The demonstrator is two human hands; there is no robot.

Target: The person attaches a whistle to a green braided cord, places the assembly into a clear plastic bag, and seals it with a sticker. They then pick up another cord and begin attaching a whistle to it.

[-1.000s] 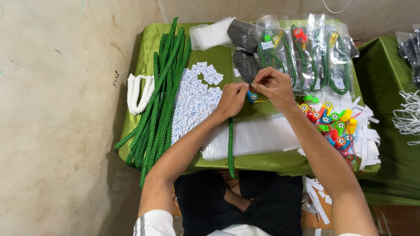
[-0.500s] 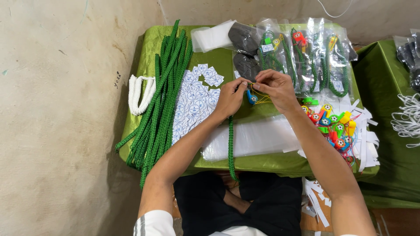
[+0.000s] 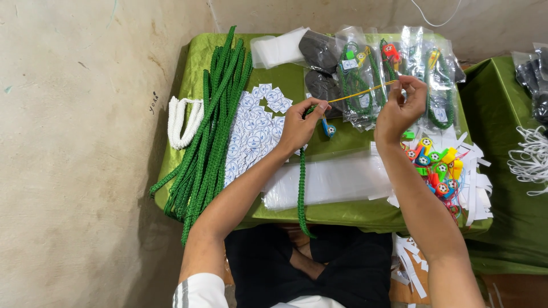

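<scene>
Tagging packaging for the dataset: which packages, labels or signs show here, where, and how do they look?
Clear bags: table's far edge, each holding a green cord with a small white label.
Paper labels: white squares with blue round marks, spread left of the left hand.
Empty clear bags: flat stack at the near edge.
Dark packs: far edge, grey-black.
No signs or screens.

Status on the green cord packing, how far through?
Done: several clear bags at the table's back already hold green cords with toys. In hand: left hand pinches one green braided cord with a blue toy dangling; right hand stretches a thin yellow band from it. Left: a bundle of loose cords, white stickers, and a pile of coloured toys.
</scene>
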